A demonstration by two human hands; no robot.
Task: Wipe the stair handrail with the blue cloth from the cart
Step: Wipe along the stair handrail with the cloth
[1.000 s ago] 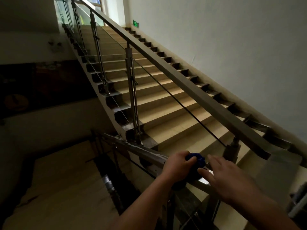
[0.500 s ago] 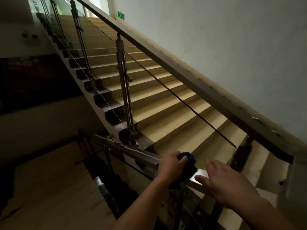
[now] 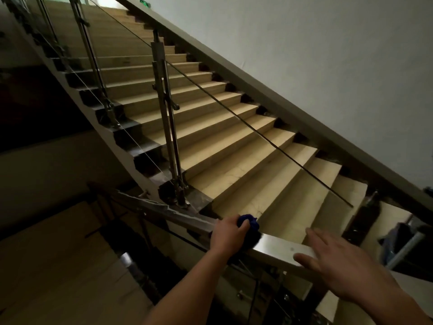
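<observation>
Item: left hand (image 3: 226, 235), clenched over a bunched blue cloth (image 3: 248, 224), pressing it onto the top face of the handrail (image 3: 276, 248).

Item: right hand (image 3: 339, 261), released and empty, fingers spread, palm low over the same rail to the right of the cloth; contact with the metal cannot be told.

Item: cloth, wadded small, mostly hidden under the fingers (only a blue lobe shows).

Risk, as judged: so tight a wad likely cleans a narrow stripe and could miss the rail's edges; the rail to the left carries a pale, torn-looking strip (image 3: 164, 207) that might snag the fabric.

Surface: flat-topped metal rail, reflective near the hands.

Room: dim stairwell, beige steps (image 3: 234, 146) rising, metal balusters (image 3: 164, 113), white wall (image 3: 328, 55), a green sign (image 3: 144, 2) high up, landing floor (image 3: 58, 266) below.
</observation>
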